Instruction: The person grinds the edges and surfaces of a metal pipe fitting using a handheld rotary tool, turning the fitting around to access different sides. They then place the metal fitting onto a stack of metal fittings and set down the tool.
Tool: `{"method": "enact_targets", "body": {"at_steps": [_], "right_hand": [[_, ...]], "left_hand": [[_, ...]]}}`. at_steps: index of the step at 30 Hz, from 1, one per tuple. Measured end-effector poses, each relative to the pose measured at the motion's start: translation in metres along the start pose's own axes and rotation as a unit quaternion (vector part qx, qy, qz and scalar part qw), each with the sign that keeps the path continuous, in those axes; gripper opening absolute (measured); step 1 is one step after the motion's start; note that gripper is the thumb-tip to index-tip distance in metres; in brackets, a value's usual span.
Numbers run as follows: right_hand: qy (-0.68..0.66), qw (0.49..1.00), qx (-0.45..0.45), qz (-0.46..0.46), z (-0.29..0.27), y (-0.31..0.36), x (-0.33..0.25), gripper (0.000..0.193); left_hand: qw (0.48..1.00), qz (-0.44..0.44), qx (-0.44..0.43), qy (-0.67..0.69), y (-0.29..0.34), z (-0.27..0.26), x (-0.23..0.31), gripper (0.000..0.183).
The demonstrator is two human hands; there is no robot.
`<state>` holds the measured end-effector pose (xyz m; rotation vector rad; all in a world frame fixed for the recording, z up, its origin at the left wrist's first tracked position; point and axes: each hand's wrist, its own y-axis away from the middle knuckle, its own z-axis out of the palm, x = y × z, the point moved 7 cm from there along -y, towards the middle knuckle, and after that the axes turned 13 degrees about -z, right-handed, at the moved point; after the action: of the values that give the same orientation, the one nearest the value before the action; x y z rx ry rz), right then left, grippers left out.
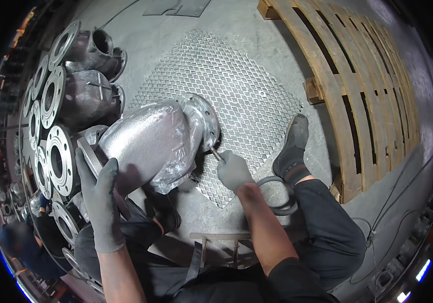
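A large silver-grey cast valve body [143,141] lies tilted over the expanded-metal mesh [241,96], in front of me. My left hand [100,202], in a grey glove, grips the rim of its near-left flange, thumb on one side and fingers on the other. In the grey glove of my right hand [234,171] is a slim metal rod-shaped tool [216,153]; its kind cannot be made out. The tool's tip meets the edge of the far round flange [207,118], close to a bolt hole. My right fingers are wrapped around the tool.
Several flanged valve castings [85,96] are stacked on the left. A wooden pallet [358,96] stands along the right. A dark coiled hose [279,204] lies by my right leg. Cables [393,192] run over the floor at right. Another person [34,242] is at lower left.
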<state>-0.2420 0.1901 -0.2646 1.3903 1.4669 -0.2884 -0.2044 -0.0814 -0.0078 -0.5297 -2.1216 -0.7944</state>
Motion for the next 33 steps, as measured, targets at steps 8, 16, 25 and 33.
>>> {"method": "enact_targets", "body": {"at_steps": [8, 16, 25, 33], "right_hand": [[0.037, 0.999, -0.015, 0.0, 0.001, -0.001, 0.008, 0.026], [0.027, 1.0, -0.002, -0.005, -0.004, 0.001, 0.004, 0.028], [0.015, 1.0, 0.011, -0.01, -0.012, 0.003, 0.003, 0.024], [0.002, 1.0, 0.001, -0.029, -0.034, 0.002, -0.002, 0.024]], "left_hand": [[1.0, 0.009, -0.012, 0.008, -0.001, 0.006, -0.001, 0.093], [1.0, 0.012, -0.006, 0.009, -0.001, 0.003, 0.001, 0.092], [1.0, 0.012, -0.016, 0.02, -0.004, 0.001, -0.002, 0.092], [1.0, 0.016, 0.002, 0.023, -0.005, -0.001, -0.003, 0.09]]}}
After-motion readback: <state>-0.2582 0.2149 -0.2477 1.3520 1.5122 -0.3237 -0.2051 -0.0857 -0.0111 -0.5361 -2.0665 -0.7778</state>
